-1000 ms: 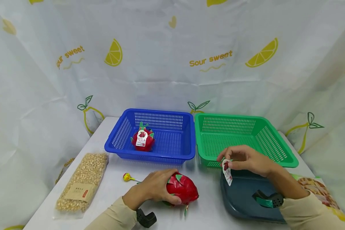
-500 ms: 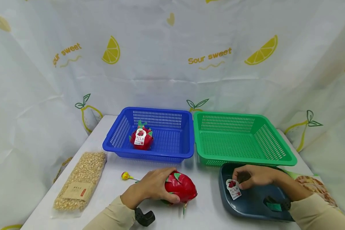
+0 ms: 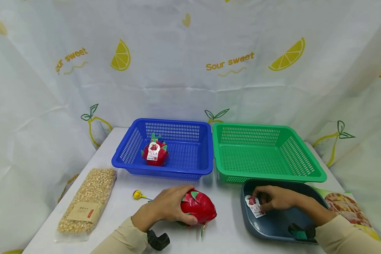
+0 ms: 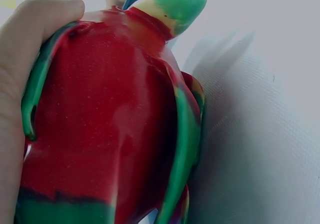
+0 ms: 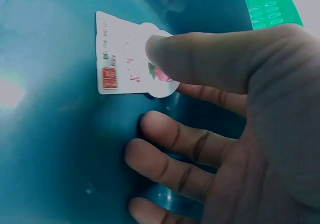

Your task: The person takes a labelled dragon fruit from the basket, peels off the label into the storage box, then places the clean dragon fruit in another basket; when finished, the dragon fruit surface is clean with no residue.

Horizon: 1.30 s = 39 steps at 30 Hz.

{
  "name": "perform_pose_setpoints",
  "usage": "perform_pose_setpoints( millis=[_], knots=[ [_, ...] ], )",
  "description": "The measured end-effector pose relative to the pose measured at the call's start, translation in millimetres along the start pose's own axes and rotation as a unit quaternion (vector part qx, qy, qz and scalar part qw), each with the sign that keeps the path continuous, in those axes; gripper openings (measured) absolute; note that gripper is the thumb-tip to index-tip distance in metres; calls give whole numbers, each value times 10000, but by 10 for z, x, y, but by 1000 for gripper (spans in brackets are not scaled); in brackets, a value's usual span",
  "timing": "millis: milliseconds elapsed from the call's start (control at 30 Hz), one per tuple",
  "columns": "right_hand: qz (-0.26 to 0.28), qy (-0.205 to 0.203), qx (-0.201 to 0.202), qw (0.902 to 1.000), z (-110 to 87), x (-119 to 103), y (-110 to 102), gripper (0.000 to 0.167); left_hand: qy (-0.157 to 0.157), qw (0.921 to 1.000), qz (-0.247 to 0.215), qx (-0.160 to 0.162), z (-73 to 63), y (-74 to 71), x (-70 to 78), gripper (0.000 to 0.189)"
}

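Observation:
My left hand [image 3: 165, 207] grips a red toy-like dragon fruit [image 3: 201, 209] with green scales, lying on the white table. In the left wrist view the dragon fruit [image 4: 105, 114] looks glossy, the thumb along its side. Down inside a dark blue basin [image 3: 282, 222], my right hand [image 3: 278, 197] pinches a white sticker label [image 3: 255, 206] with a dragon fruit picture. The right wrist view shows the thumb on the rounded end of the label [image 5: 122, 59], close over the basin's surface; the other fingers are loosely bent. Whether the label touches the basin, I cannot tell.
A blue basket [image 3: 184, 155] holds another dragon fruit [image 3: 155, 153] bearing a similar label. Beside it stands a green basket [image 3: 251, 158]. A bag of corn kernels [image 3: 89, 201] lies at left, a lollipop [image 3: 137, 194] near my left hand, and a printed package [image 3: 349, 208] right of the basin.
My right hand has lowered the label from above the basin's far edge, by the green basket, into the basin. My left hand keeps its grip on the dragon fruit.

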State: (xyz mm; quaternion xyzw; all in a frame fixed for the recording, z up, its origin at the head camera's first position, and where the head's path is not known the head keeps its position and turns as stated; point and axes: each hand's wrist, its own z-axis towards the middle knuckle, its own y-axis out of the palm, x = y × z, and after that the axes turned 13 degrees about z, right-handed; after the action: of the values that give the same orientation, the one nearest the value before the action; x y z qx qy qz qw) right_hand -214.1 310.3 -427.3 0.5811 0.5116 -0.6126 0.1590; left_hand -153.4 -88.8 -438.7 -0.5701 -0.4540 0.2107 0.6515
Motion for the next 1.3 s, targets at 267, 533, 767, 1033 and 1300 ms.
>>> perform_pose_setpoints(
  millis=[267, 533, 767, 1033, 1300],
  knots=[
    [-322, 316, 339, 9984, -33, -13, 27, 41, -18, 9997, 229, -96, -16, -47, 64, 97],
    [-73, 239, 518, 9983, -73, 6, 14, 43, -133, 9988, 476, -44, -25, -55, 135, 96],
    [0, 229, 439, 9988, -95, -26, 12, 44, -157, 9981, 596, -47, -41, -48, 169, 94],
    [342, 255, 378, 9984, -321, -382, -98, 47, -123, 9974, 716, 24, -42, -24, 167, 98],
    [-179, -144, 1180, 9927, -776, -739, -380, 44, -160, 9981, 598, 19, -48, -27, 139, 104]
  ],
)
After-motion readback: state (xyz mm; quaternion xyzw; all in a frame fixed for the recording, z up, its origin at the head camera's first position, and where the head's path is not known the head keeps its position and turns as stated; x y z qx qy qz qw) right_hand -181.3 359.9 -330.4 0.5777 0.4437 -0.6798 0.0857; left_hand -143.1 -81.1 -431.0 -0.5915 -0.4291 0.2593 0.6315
